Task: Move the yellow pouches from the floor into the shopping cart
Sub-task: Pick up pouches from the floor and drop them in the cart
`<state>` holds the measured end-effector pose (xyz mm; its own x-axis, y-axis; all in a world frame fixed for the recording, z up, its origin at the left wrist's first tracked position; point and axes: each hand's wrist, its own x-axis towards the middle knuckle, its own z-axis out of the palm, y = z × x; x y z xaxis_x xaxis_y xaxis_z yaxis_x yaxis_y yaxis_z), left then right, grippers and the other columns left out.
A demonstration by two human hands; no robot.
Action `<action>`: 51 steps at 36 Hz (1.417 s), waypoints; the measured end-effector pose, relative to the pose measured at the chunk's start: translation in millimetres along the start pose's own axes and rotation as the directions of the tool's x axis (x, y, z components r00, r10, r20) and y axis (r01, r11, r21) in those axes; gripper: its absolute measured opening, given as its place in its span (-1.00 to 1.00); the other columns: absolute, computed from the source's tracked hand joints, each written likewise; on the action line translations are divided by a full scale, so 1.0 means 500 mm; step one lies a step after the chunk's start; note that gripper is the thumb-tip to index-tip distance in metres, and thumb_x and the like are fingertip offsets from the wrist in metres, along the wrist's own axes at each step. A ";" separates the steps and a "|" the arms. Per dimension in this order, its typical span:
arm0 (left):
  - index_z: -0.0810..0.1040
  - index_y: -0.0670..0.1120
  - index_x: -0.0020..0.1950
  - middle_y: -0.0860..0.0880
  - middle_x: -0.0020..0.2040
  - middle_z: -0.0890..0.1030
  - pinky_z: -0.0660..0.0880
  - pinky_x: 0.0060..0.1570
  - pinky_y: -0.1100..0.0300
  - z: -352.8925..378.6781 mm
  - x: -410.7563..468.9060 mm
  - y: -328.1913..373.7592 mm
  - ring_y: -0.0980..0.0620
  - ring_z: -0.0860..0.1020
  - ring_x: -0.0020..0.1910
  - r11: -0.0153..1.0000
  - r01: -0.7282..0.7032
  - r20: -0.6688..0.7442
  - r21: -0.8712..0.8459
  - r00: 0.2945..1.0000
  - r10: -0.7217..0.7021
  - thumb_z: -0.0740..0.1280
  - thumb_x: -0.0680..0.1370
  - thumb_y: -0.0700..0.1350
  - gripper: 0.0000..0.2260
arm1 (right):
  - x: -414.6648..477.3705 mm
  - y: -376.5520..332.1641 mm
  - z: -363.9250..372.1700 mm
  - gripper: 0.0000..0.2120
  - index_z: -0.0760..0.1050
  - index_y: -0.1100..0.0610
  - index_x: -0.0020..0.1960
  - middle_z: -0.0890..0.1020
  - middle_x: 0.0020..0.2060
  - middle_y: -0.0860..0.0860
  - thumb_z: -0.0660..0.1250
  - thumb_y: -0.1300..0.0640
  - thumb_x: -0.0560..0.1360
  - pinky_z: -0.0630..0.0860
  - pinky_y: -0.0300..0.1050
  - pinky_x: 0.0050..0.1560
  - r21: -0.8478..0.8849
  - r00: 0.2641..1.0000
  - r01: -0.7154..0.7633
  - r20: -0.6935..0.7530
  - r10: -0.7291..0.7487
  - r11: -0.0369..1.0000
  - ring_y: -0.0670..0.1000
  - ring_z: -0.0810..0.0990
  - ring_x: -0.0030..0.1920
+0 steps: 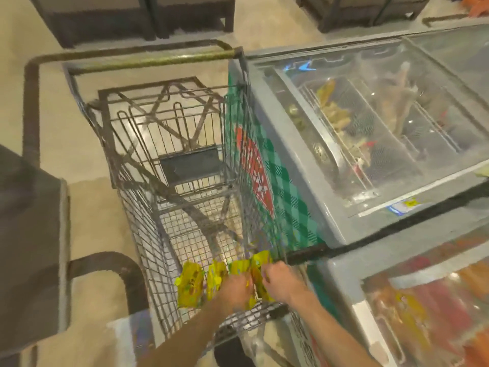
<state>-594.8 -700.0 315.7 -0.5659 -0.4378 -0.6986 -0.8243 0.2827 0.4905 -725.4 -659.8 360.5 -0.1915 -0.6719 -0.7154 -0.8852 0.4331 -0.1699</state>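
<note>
**Both hands on the pouches, inside the cart**

The cart stands in the middle of the aisle, its wire basket running away from the person toward the far handle bar. Its right side sits just beside a glass-topped freezer, whose green and red side panel shows through the cart's mesh.

At the near end of the basket, both hands are down among a strip of yellow pouches. The left hand is curled shut on the pouches near the middle of the bunch. The right hand is closed too, fingers pinched on the rightmost pouch close against the cart's right wall. The two hands are almost touching. The picture is smeared here, so exactly how many pouches there are cannot be told; at least four yellow faces show, fanning out to the left of the hands.

The pouches lie inside the cart's walls, low at its near end; whether they rest on the basket's bottom or hang from the hands cannot be told. The rest of the basket is bare wire, with the floor showing through.

A second freezer sits at the near right.
</note>
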 end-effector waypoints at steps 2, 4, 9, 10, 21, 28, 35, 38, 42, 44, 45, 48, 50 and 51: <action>0.43 -0.20 0.33 -0.25 0.20 0.59 0.42 0.19 -0.09 0.012 0.020 -0.007 -0.25 0.55 0.19 0.999 0.012 0.017 0.032 1.000 -0.013 0.03 0.69 -0.14 -0.69 | 0.027 0.010 0.016 -0.77 0.51 0.10 0.02 0.61 0.00 0.26 0.11 0.12 0.50 0.53 0.09 0.06 -0.005 0.999 0.009 0.053 -0.009 1.000 0.27 0.57 0.06; 0.42 -0.22 0.33 -0.24 0.20 0.59 0.46 0.17 -0.08 0.030 0.039 -0.016 -0.23 0.56 0.18 0.999 0.036 0.025 0.024 0.999 -0.036 0.05 0.68 -0.18 -0.71 | 0.048 0.017 0.032 -0.78 0.52 0.12 0.03 0.62 0.00 0.25 0.13 0.14 0.51 0.53 0.07 0.06 -0.013 0.995 0.015 0.096 -0.014 1.000 0.25 0.57 0.07; 0.46 -0.18 0.23 -0.18 0.07 0.63 0.55 -0.04 0.04 0.069 0.084 -0.043 -0.14 0.62 0.04 0.994 0.111 0.028 0.000 0.993 -0.111 0.09 0.67 -0.21 -0.78 | 0.089 0.030 0.075 -0.78 0.54 0.17 0.02 0.64 -0.14 0.17 0.12 0.24 0.53 0.56 -0.02 -0.13 -0.002 0.990 -0.004 0.144 0.004 1.000 0.17 0.62 -0.16; 0.47 -0.17 0.22 -0.16 0.05 0.63 0.55 -0.06 0.06 0.074 0.092 -0.048 -0.12 0.62 0.01 0.993 0.117 0.030 -0.019 0.993 -0.117 0.09 0.67 -0.21 -0.79 | 0.098 0.033 0.083 -0.78 0.54 0.17 0.02 0.64 -0.13 0.17 0.13 0.25 0.53 0.58 -0.01 -0.11 0.006 0.988 -0.010 0.155 0.009 1.000 0.16 0.62 -0.15; 0.47 -0.26 0.22 -0.27 0.11 0.61 0.50 0.00 -0.05 0.057 0.123 -0.078 -0.24 0.59 0.07 0.991 0.078 0.035 -0.109 0.997 -0.074 0.10 0.64 -0.27 -0.76 | 0.157 0.040 0.102 -0.85 0.49 0.09 -0.14 0.59 -0.22 0.11 0.19 0.28 0.48 0.46 -0.11 -0.22 0.014 0.979 -0.008 0.203 0.005 1.000 0.16 0.62 -0.16; 0.37 -0.13 0.40 -0.25 0.15 0.59 0.51 -0.03 -0.01 -0.006 0.080 -0.066 -0.22 0.57 0.12 0.995 0.063 0.015 -0.080 0.998 -0.062 0.15 0.62 -0.13 -0.66 | 0.121 0.031 0.043 -0.57 0.36 -0.02 0.37 0.64 -0.01 0.18 0.13 0.21 0.52 0.55 -0.06 -0.07 0.053 0.992 0.076 0.099 -0.081 0.996 0.09 0.57 -0.19; 0.46 0.02 0.36 -0.12 0.25 0.58 0.54 0.15 0.03 -0.192 -0.016 -0.027 -0.11 0.57 0.18 0.994 -0.096 -0.217 -0.057 0.973 0.082 0.21 0.58 -0.09 -0.66 | 0.046 0.033 -0.092 -0.72 0.46 0.04 0.19 0.64 0.00 0.11 0.13 0.18 0.52 0.51 -0.06 0.00 0.109 0.983 0.162 -0.102 -0.151 0.981 0.08 0.60 0.00; 0.44 0.02 0.37 -0.13 0.27 0.56 0.52 0.21 -0.02 -0.272 -0.058 -0.004 -0.11 0.56 0.22 0.990 -0.140 -0.279 0.017 0.950 0.139 0.23 0.56 -0.07 -0.64 | -0.007 0.027 -0.157 -0.68 0.44 0.03 0.27 0.61 -0.11 0.02 0.14 0.15 0.54 0.50 -0.15 -0.14 0.105 0.966 0.219 -0.162 -0.200 0.970 -0.07 0.60 -0.17; 0.39 -0.06 0.43 -0.13 0.34 0.51 0.44 0.29 0.01 -0.357 -0.122 0.031 -0.10 0.50 0.28 0.976 -0.154 -0.326 0.155 0.924 0.198 0.21 0.62 -0.08 -0.63 | -0.074 0.014 -0.235 -0.65 0.40 0.07 0.35 0.62 0.12 0.08 0.13 0.15 0.58 0.50 -0.13 0.00 0.071 0.948 0.244 -0.229 -0.223 0.967 0.01 0.62 -0.03; 0.38 -0.07 0.44 -0.12 0.35 0.51 0.43 0.32 0.02 -0.387 -0.156 0.045 -0.07 0.49 0.30 0.961 -0.169 -0.343 0.218 0.909 0.238 0.22 0.63 -0.07 -0.62 | -0.102 0.005 -0.267 -0.65 0.40 0.06 0.36 0.58 0.22 0.08 0.10 0.14 0.60 0.51 -0.09 0.03 0.067 0.938 0.252 -0.262 -0.227 0.965 0.06 0.63 -0.01; 0.38 -0.08 0.45 -0.11 0.36 0.51 0.42 0.33 0.02 -0.398 -0.173 0.054 -0.06 0.49 0.30 0.953 -0.174 -0.349 0.246 0.902 0.255 0.23 0.63 -0.07 -0.61 | -0.116 0.002 -0.281 -0.66 0.40 0.06 0.35 0.56 0.24 0.07 0.09 0.14 0.60 0.52 -0.07 0.04 0.062 0.933 0.258 -0.275 -0.232 0.964 0.08 0.63 0.01; 0.38 -0.07 0.44 -0.08 0.29 0.55 0.48 0.27 -0.02 -0.421 -0.216 0.069 -0.03 0.54 0.20 0.932 -0.183 -0.339 0.314 0.895 0.290 0.24 0.62 -0.04 -0.61 | -0.148 -0.009 -0.308 -0.68 0.42 0.02 0.34 0.57 0.23 0.09 0.09 0.13 0.61 0.45 0.04 0.21 0.088 0.916 0.262 -0.335 -0.219 0.961 0.12 0.56 0.16; 0.40 -0.04 0.39 -0.07 0.21 0.58 0.50 0.22 -0.07 -0.427 -0.234 0.076 -0.01 0.57 0.11 0.911 -0.183 -0.329 0.368 0.891 0.312 0.24 0.61 -0.02 -0.64 | -0.164 -0.007 -0.311 -0.68 0.43 -0.01 0.32 0.62 0.16 0.11 0.10 0.11 0.61 0.40 0.10 0.29 0.083 0.901 0.260 -0.378 -0.211 0.962 0.14 0.56 0.17; 0.40 -0.03 0.39 -0.06 0.22 0.58 0.49 0.24 -0.09 -0.429 -0.242 0.078 -0.01 0.56 0.12 0.901 -0.184 -0.324 0.393 0.889 0.323 0.24 0.60 -0.03 -0.64 | -0.171 -0.006 -0.308 -0.68 0.42 -0.02 0.32 0.64 0.11 0.11 0.10 0.10 0.60 0.41 0.11 0.28 0.085 0.897 0.255 -0.393 -0.203 0.963 0.13 0.58 0.15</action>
<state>-555.0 -819.2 531.4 -0.7642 -0.5740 -0.2941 -0.6448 0.6711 0.3658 -771.6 -696.2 526.7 -0.1590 -0.9265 -0.3411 -0.8652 0.2972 -0.4038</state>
